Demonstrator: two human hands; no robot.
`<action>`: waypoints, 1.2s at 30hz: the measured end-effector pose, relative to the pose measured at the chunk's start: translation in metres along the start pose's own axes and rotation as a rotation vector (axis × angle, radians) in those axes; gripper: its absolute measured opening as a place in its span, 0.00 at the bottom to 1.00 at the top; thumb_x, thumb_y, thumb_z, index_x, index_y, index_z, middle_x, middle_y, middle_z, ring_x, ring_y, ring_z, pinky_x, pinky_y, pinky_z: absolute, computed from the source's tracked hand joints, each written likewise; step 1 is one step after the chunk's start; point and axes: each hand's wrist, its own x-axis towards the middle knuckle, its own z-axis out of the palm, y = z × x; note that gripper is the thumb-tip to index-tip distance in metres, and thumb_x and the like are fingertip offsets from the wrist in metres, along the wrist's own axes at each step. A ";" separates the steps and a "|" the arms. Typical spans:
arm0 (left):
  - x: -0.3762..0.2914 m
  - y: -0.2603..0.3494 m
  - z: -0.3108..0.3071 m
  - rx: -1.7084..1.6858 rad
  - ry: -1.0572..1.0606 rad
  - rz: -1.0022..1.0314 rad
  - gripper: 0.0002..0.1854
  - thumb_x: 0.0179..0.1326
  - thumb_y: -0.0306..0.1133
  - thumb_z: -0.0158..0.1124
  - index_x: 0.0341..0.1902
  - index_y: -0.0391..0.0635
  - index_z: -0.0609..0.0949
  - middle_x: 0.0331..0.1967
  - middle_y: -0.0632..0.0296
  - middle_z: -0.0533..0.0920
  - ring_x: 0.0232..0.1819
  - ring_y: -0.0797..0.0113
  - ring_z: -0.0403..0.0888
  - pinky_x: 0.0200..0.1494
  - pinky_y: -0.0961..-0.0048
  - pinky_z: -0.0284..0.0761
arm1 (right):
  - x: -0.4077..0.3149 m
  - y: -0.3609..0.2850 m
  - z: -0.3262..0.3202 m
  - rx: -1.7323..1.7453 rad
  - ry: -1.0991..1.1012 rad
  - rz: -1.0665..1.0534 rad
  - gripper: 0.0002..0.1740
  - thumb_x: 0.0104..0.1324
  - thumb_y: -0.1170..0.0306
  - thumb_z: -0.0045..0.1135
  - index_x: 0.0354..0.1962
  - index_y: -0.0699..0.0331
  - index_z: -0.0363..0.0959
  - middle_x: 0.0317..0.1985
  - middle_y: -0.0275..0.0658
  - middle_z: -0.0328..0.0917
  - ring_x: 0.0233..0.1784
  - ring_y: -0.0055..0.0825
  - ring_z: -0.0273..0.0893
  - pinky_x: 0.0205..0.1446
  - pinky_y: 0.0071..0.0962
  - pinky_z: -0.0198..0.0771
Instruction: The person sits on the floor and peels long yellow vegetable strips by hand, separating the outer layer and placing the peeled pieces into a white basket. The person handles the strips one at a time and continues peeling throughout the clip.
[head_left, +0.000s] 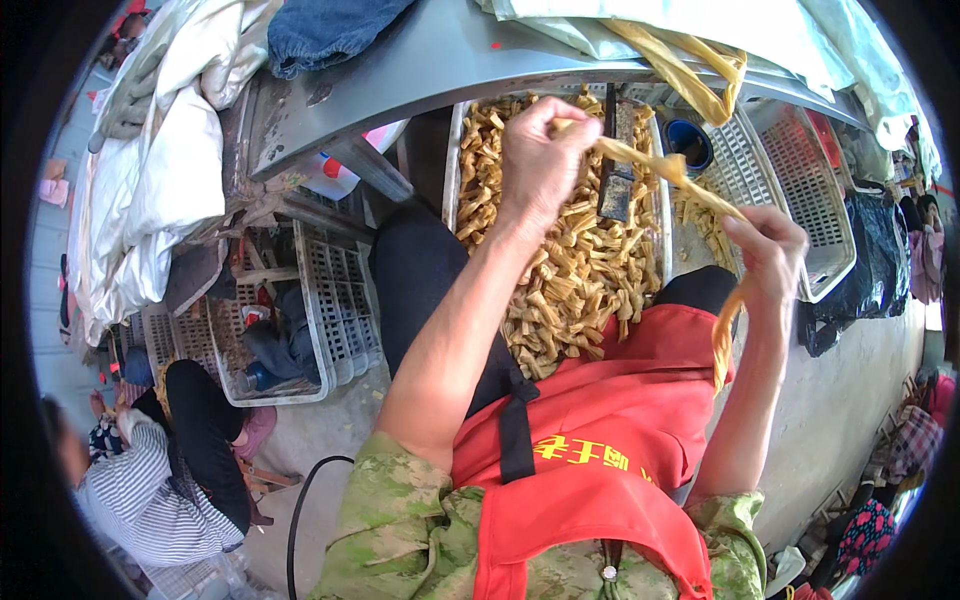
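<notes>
A long yellowish-brown strip (705, 196), which looks like tofu skin, is stretched between my two hands, with a knot in its middle. My left hand (546, 154) pinches one end above the crate. My right hand (769, 244) grips it farther right, and its loose tail hangs below that hand. Beneath my left hand, many small knotted pieces (570, 292) fill a pale plastic crate (666, 217) and reach down to my red apron. A dark bar-shaped tool with a worn block (616, 191) lies across the crate's upper part.
A metal table edge (420, 97) crosses ahead, with more strips (694, 71) hanging over it. On the right stand a blue cup (688, 144), crates (806, 187) and a black plastic bag (862, 255). A crate (322, 322) and a seated person in stripes (161, 495) are at left.
</notes>
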 end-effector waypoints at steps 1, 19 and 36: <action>0.000 0.000 -0.004 0.148 0.055 -0.105 0.03 0.53 0.28 0.61 0.27 0.47 0.76 0.13 0.75 0.67 0.11 0.86 0.56 0.13 0.85 0.53 | 0.000 -0.005 0.004 0.047 -0.096 0.016 0.06 0.44 0.75 0.63 0.22 0.69 0.76 0.14 0.27 0.67 0.16 0.11 0.56 0.20 0.16 0.46; -0.094 0.049 0.018 -0.557 -0.551 -0.191 0.14 0.66 0.40 0.48 0.33 0.44 0.77 0.20 0.68 0.75 0.15 0.79 0.64 0.31 0.76 0.65 | -0.067 -0.029 0.024 0.469 -0.481 0.259 0.15 0.44 0.65 0.71 0.27 0.64 0.77 0.17 0.26 0.72 0.16 0.09 0.61 0.16 0.11 0.52; -0.071 0.015 -0.013 0.024 -0.619 -0.080 0.13 0.60 0.29 0.57 0.47 0.38 0.77 0.37 0.67 0.72 0.34 0.80 0.73 0.36 0.84 0.71 | -0.069 -0.014 0.046 0.129 -0.301 -0.083 0.16 0.51 0.78 0.64 0.41 0.67 0.77 0.34 0.32 0.78 0.24 0.08 0.66 0.24 0.10 0.61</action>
